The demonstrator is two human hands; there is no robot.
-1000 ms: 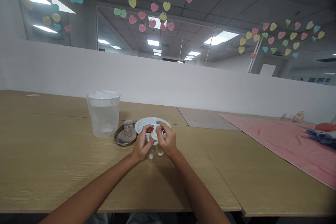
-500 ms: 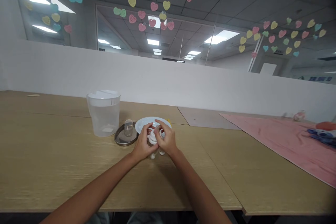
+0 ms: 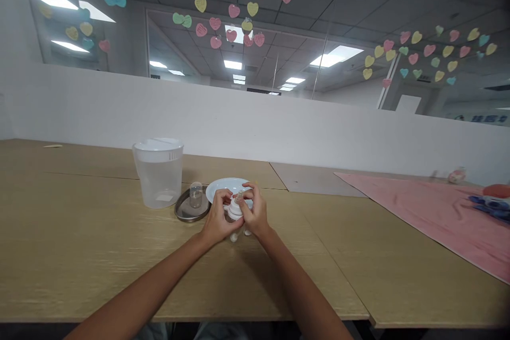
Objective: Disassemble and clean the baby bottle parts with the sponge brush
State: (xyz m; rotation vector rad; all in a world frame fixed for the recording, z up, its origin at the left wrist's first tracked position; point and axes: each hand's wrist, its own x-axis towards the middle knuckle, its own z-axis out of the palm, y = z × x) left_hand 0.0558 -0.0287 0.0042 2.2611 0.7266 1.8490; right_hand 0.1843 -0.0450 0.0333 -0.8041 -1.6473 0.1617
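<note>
Between both hands stands what looks like a baby bottle, with a white screw collar [image 3: 236, 210] and a pale teat [image 3: 239, 196] pointing up. White knobs [image 3: 234, 237] show low beneath the hands. My left hand [image 3: 217, 217] is closed around the bottle's left side at the collar. On the other side my right hand [image 3: 255, 213] grips the collar, its thumb near the teat and its index finger raised and curved behind. Most of the bottle's body is hidden by the hands. A clear dome cap [image 3: 195, 195] rests on a round metal tray [image 3: 181, 214] left of them.
Left of the tray is a translucent lidded pitcher [image 3: 160, 180]. A pale blue plate [image 3: 215, 185] lies just behind the hands. Pink cloth [image 3: 414, 207] covers the table's right part, with blue and orange items at its far edge. A white wall borders the table's back.
My right hand has shifted slightly, its index finger moving back and up, so the teat shows more clearly. Both hands stay at the collar.
</note>
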